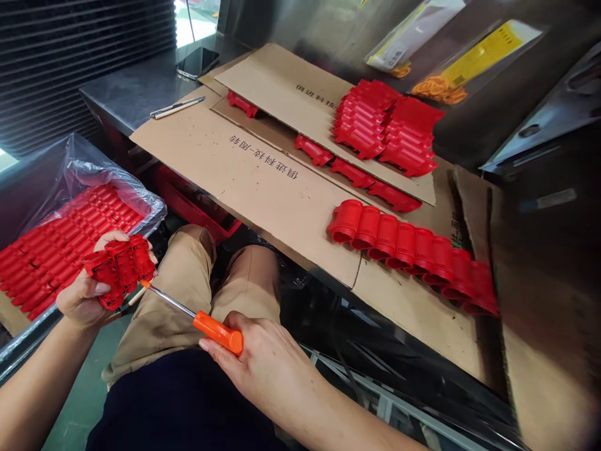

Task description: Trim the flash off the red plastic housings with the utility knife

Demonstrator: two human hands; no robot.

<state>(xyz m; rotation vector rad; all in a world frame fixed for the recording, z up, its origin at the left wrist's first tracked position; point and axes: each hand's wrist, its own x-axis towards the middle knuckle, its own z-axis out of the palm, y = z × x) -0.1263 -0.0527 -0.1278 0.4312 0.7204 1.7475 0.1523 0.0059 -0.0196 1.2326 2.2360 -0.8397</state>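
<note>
My left hand (82, 291) grips a red plastic part (121, 270) with several rounded sections side by side, holding it above the front of the plastic-lined bin. My right hand (263, 354) is closed around the orange handle of a screwdriver (218, 332). Its metal shaft points left, and a small orange piece shows at its far end, against the lower right edge of the red part. The very tip is hidden there. More red parts lie in rows inside the bin (162, 207), left of my knees.
Cardboard sheets (277, 181) cover the metal table. On them stand a row of red cylindrical parts (404, 244) and a stack of red parts (385, 128). A phone (197, 62) and a pen-like tool (177, 108) lie at the back left. Bags with orange rings (439, 89) hang behind.
</note>
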